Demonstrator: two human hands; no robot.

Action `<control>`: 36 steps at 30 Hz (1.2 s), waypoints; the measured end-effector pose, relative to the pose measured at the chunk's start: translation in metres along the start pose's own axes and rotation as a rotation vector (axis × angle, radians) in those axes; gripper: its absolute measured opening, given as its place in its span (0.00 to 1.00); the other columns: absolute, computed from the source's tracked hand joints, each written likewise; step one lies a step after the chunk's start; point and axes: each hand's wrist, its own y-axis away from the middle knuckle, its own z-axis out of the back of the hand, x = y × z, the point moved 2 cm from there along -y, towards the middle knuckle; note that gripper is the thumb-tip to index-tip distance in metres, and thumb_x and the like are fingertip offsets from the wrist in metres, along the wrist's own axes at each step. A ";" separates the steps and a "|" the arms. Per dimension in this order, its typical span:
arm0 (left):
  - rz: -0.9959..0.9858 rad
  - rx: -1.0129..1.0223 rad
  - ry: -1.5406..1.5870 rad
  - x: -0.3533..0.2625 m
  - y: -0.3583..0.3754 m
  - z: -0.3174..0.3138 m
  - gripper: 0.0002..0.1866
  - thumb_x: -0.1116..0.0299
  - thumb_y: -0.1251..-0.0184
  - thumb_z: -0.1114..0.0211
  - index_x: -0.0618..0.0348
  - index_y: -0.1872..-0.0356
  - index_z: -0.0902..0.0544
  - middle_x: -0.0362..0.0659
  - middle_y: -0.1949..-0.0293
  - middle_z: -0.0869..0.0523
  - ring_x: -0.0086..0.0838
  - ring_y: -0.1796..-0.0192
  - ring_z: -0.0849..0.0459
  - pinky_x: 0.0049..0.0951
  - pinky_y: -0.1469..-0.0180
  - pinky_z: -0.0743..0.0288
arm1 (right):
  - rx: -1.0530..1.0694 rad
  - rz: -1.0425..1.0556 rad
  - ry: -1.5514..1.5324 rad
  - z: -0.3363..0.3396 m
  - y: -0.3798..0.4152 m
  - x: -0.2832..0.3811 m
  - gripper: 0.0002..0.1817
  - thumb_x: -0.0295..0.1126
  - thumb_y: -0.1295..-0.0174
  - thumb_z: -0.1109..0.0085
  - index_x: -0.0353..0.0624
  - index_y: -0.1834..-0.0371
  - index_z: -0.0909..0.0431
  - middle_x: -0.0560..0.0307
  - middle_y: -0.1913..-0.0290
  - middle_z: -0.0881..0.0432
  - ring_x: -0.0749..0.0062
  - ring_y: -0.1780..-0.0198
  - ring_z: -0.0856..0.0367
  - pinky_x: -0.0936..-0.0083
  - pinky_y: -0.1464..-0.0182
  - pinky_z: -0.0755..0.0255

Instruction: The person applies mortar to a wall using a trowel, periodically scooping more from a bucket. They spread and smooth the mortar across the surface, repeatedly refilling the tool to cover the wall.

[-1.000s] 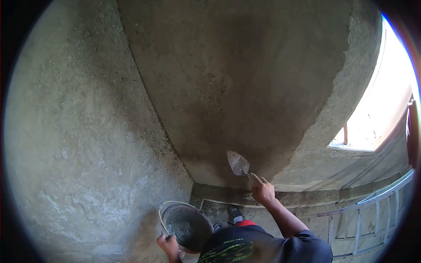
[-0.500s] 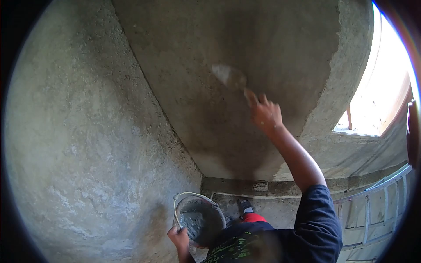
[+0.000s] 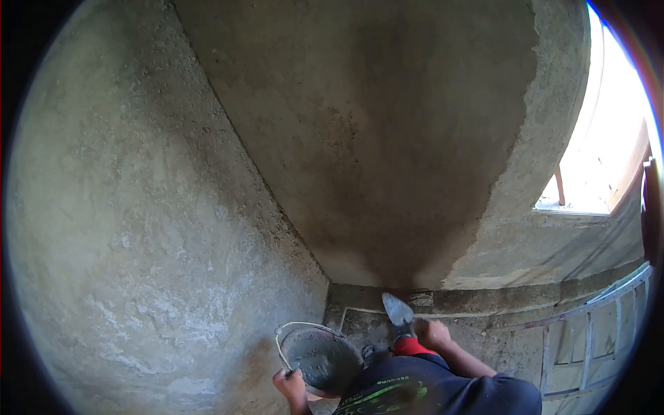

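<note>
My left hand [image 3: 291,384] is closed on the looped handle of a round bucket [image 3: 355,349], at the bottom centre. Wet grey mortar [image 3: 319,360] lies inside the bucket. To the right of it, my right hand [image 3: 434,335] is closed round a trowel [image 3: 398,310], low in front of my body. The trowel's pointed blade faces up and left, over the floor near my foot. In front rises a plastered wall [image 3: 429,138] with darker, damp-looking patches and a ragged plaster edge on its right.
A rough wall [image 3: 152,228] fills the left side and meets the front wall in a corner. A bright window opening [image 3: 602,152] is at the upper right. A metal ladder-like frame [image 3: 588,339] stands at the lower right. A ledge [image 3: 498,302] runs along the wall's foot.
My right hand has come down from the front wall with the trowel, to beside the bucket. My left hand still holds the bucket, which has shifted slightly right and down.
</note>
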 end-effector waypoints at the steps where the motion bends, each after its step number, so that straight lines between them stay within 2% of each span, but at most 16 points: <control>1: -0.001 -0.008 0.002 -0.001 -0.001 -0.004 0.11 0.77 0.62 0.37 0.72 0.86 0.31 0.50 0.88 0.33 0.29 0.82 0.33 0.43 0.75 0.39 | -0.001 0.008 0.002 -0.001 0.005 -0.002 0.22 0.42 0.39 0.42 0.53 0.40 0.20 0.37 0.53 0.13 0.39 0.50 0.14 0.46 0.46 0.20; 4: 0.019 -0.007 -0.046 0.003 -0.003 -0.015 0.10 0.77 0.62 0.37 0.72 0.86 0.31 0.49 0.89 0.33 0.27 0.82 0.34 0.43 0.75 0.39 | -0.008 -0.041 -0.135 0.005 0.009 -0.009 0.26 0.45 0.40 0.35 0.52 0.38 0.20 0.37 0.50 0.13 0.40 0.47 0.15 0.49 0.43 0.21; 8: 0.013 0.015 0.051 -0.022 0.000 -0.034 0.09 0.77 0.61 0.37 0.70 0.85 0.30 0.48 0.88 0.31 0.28 0.82 0.33 0.41 0.75 0.38 | 0.079 0.143 -0.284 0.029 -0.025 -0.005 0.33 0.49 0.44 0.28 0.44 0.38 0.21 0.36 0.46 0.14 0.41 0.41 0.17 0.54 0.40 0.23; 10: -0.059 0.042 0.020 -0.026 0.004 -0.045 0.06 0.81 0.56 0.38 0.64 0.85 0.27 0.33 0.85 0.29 0.20 0.79 0.32 0.32 0.76 0.40 | 0.147 0.305 -0.329 0.049 -0.037 0.009 0.31 0.49 0.42 0.29 0.40 0.40 0.20 0.35 0.46 0.15 0.40 0.42 0.17 0.54 0.41 0.23; 11: -0.043 0.025 0.024 -0.033 0.009 -0.047 0.06 0.81 0.56 0.38 0.64 0.85 0.27 0.33 0.85 0.29 0.20 0.79 0.32 0.32 0.76 0.40 | 0.161 0.316 -0.312 0.056 -0.040 0.013 0.31 0.49 0.42 0.29 0.40 0.40 0.20 0.35 0.46 0.15 0.40 0.42 0.17 0.54 0.41 0.23; 13: -0.241 0.009 -0.105 -0.080 0.018 -0.054 0.09 0.76 0.59 0.35 0.68 0.84 0.29 0.49 0.87 0.29 0.32 0.83 0.31 0.41 0.74 0.36 | 0.125 0.426 -0.226 0.070 -0.045 0.019 0.30 0.48 0.40 0.31 0.39 0.41 0.20 0.35 0.47 0.15 0.40 0.44 0.16 0.54 0.43 0.23; 16: -0.241 0.023 -0.113 -0.136 0.036 -0.066 0.10 0.76 0.57 0.35 0.67 0.84 0.28 0.49 0.87 0.28 0.33 0.82 0.30 0.40 0.75 0.36 | 0.192 0.558 -0.169 0.084 -0.052 0.008 0.31 0.49 0.40 0.32 0.39 0.40 0.20 0.35 0.48 0.15 0.39 0.46 0.16 0.54 0.44 0.22; 20: -0.198 -0.023 -0.085 -0.141 0.056 -0.096 0.10 0.76 0.57 0.34 0.67 0.84 0.28 0.50 0.86 0.27 0.31 0.83 0.29 0.39 0.75 0.35 | 0.177 0.550 -0.320 0.114 -0.046 -0.013 0.27 0.44 0.39 0.31 0.38 0.41 0.19 0.34 0.52 0.14 0.39 0.49 0.15 0.55 0.47 0.22; 24: -0.216 0.010 -0.160 -0.147 0.080 -0.116 0.09 0.74 0.56 0.34 0.67 0.82 0.26 0.51 0.86 0.26 0.34 0.83 0.29 0.39 0.75 0.34 | -0.071 0.796 -0.518 0.196 -0.055 0.021 0.21 0.32 0.38 0.33 0.33 0.44 0.21 0.34 0.53 0.15 0.36 0.50 0.16 0.56 0.49 0.21; 26: -0.232 0.048 -0.073 -0.124 0.089 -0.131 0.10 0.76 0.56 0.34 0.67 0.83 0.28 0.42 0.87 0.30 0.24 0.81 0.33 0.36 0.76 0.40 | -0.277 0.993 -0.406 0.247 -0.067 0.055 0.23 0.27 0.40 0.35 0.32 0.41 0.24 0.31 0.53 0.17 0.33 0.51 0.18 0.52 0.52 0.21; 28: -0.211 0.081 -0.087 -0.137 0.099 -0.136 0.09 0.76 0.56 0.34 0.66 0.83 0.27 0.41 0.87 0.30 0.23 0.80 0.32 0.35 0.76 0.40 | -0.603 1.092 -0.224 0.303 -0.059 0.098 0.27 0.27 0.39 0.36 0.37 0.34 0.27 0.32 0.51 0.18 0.34 0.54 0.17 0.49 0.56 0.19; 30: -0.055 0.085 -0.015 -0.135 0.101 -0.138 0.08 0.76 0.55 0.35 0.66 0.82 0.27 0.40 0.87 0.31 0.21 0.80 0.33 0.34 0.76 0.39 | -0.700 0.927 -0.049 0.337 -0.056 0.130 0.31 0.30 0.35 0.40 0.45 0.27 0.31 0.35 0.53 0.20 0.37 0.61 0.15 0.51 0.63 0.18; 32: -0.070 0.064 -0.006 -0.125 0.095 -0.141 0.07 0.77 0.55 0.35 0.67 0.82 0.26 0.40 0.86 0.31 0.20 0.79 0.32 0.34 0.75 0.39 | -0.764 0.860 0.009 0.360 -0.055 0.159 0.31 0.30 0.34 0.41 0.47 0.26 0.33 0.37 0.53 0.21 0.39 0.63 0.14 0.51 0.65 0.17; 34: -0.152 0.060 -0.035 -0.118 0.085 -0.139 0.07 0.77 0.55 0.35 0.67 0.82 0.26 0.39 0.86 0.30 0.19 0.79 0.32 0.33 0.75 0.39 | -0.874 0.766 0.188 0.371 -0.055 0.179 0.34 0.29 0.37 0.40 0.48 0.25 0.34 0.42 0.51 0.23 0.47 0.65 0.13 0.57 0.67 0.16; 35: -0.165 0.057 -0.046 -0.114 0.080 -0.139 0.09 0.74 0.54 0.33 0.66 0.83 0.25 0.49 0.87 0.26 0.27 0.83 0.27 0.37 0.75 0.34 | -0.878 0.755 0.183 0.372 -0.060 0.185 0.34 0.29 0.37 0.40 0.48 0.25 0.34 0.42 0.51 0.23 0.47 0.65 0.13 0.57 0.67 0.16; 36: -0.169 0.065 -0.050 -0.115 0.078 -0.137 0.09 0.74 0.54 0.33 0.66 0.83 0.25 0.49 0.87 0.26 0.27 0.83 0.27 0.37 0.75 0.34 | -0.934 0.736 0.255 0.370 -0.065 0.190 0.36 0.28 0.40 0.39 0.48 0.24 0.34 0.42 0.50 0.23 0.50 0.66 0.13 0.60 0.69 0.16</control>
